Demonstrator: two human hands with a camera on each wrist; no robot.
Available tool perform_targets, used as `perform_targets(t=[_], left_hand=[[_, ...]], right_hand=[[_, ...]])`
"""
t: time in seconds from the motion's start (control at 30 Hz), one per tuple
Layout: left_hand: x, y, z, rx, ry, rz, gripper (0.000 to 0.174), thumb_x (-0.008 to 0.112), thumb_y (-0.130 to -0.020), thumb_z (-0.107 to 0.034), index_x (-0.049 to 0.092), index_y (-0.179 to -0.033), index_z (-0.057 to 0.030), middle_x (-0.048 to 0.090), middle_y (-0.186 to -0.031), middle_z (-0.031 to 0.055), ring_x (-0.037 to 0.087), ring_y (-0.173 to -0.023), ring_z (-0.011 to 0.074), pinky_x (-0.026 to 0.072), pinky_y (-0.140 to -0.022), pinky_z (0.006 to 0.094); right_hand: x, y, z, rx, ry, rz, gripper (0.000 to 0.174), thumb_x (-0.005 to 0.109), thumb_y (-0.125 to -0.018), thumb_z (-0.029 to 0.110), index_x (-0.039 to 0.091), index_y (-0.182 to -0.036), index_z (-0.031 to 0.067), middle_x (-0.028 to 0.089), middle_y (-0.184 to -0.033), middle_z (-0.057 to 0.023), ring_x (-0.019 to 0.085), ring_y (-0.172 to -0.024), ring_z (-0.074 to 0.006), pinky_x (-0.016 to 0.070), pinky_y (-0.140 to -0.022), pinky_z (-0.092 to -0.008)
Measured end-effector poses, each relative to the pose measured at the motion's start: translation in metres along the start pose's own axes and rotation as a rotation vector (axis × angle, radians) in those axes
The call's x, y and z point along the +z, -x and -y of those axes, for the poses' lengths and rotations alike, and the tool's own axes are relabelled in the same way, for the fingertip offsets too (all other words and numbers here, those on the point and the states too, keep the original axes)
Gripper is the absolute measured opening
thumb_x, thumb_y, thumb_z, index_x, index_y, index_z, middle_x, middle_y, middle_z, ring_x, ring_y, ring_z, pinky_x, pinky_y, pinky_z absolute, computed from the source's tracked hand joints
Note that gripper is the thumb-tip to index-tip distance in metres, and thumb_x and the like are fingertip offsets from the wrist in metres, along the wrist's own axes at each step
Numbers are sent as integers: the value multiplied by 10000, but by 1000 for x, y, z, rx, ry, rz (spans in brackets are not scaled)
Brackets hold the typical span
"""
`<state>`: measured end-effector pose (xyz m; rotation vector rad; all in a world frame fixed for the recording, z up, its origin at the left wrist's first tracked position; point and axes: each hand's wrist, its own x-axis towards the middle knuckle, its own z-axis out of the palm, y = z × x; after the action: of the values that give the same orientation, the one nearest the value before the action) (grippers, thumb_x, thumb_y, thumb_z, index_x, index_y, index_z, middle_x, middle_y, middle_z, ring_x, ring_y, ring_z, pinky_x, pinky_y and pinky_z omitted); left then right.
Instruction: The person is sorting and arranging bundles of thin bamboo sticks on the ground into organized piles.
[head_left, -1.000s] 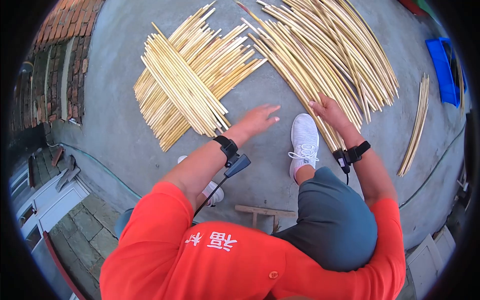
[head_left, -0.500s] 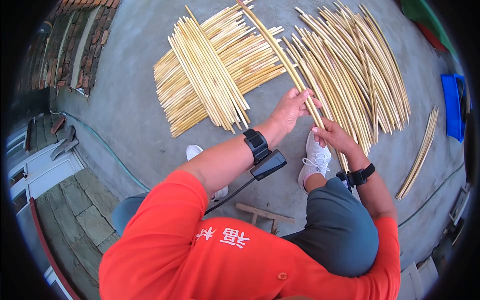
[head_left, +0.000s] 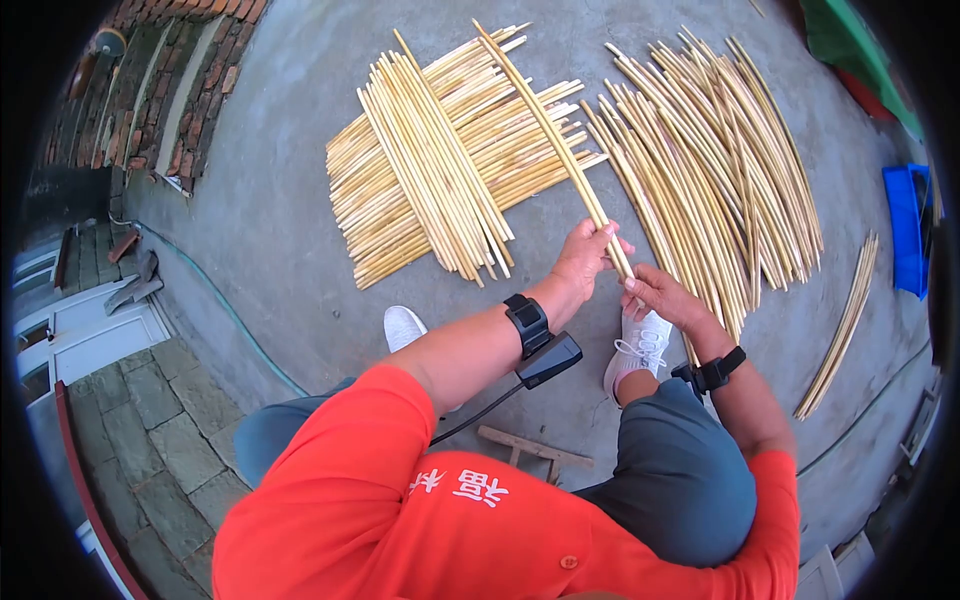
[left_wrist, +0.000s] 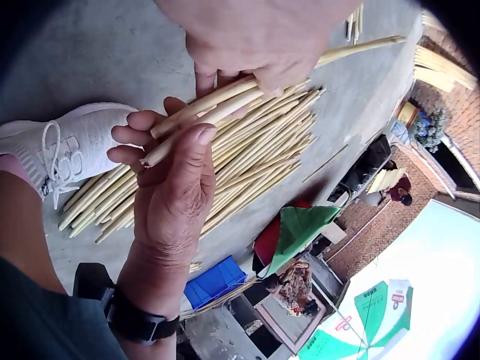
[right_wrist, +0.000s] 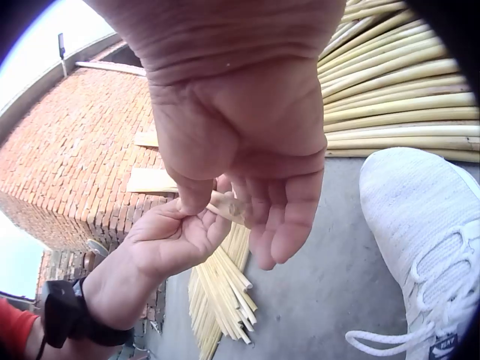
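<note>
Legible markings: 1 item.

1. Orange shirt [head_left: 330, 520], mid-front: 2 white Chinese chars [head_left: 465, 487], seen upside down. Right char reads approx. 福; left char not resolved.
2. Green/white umbrella [left_wrist: 373, 319], white panel nr upper edge: red logo patch [left_wrist: 395, 297], txt too small to read.
3. White shoe [right_wrist: 420, 225], tongue: dark tag [right_wrist: 444, 346], illegible.

No nos. or signs readable elsewhere.

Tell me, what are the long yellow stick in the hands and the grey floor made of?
The long pale-yellow stick, gripped by the left hand and right hand, looks like peeled cane or bamboo: smooth, matte, round, straw-coloured; which plant is unclear. The grey floor looks like rough poured concrete: flat, dull, speckled.
</note>
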<state>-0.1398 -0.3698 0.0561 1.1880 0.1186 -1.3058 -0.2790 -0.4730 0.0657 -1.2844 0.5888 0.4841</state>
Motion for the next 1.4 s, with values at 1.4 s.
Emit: perform_targets(t=[1.4], left_hand=[[-172, -104, -75, 150, -691, -697, 314, 642, -713, -41, 486, -956, 82, 594, -866, 199, 601, -800, 297, 481, -669, 338]], right_hand=[[-23, 16, -81, 96, -88, -192, 251, 541, -864, 209, 529, -1039, 31, 579, -818, -44, 558, -721, -113, 474, -643, -256]])
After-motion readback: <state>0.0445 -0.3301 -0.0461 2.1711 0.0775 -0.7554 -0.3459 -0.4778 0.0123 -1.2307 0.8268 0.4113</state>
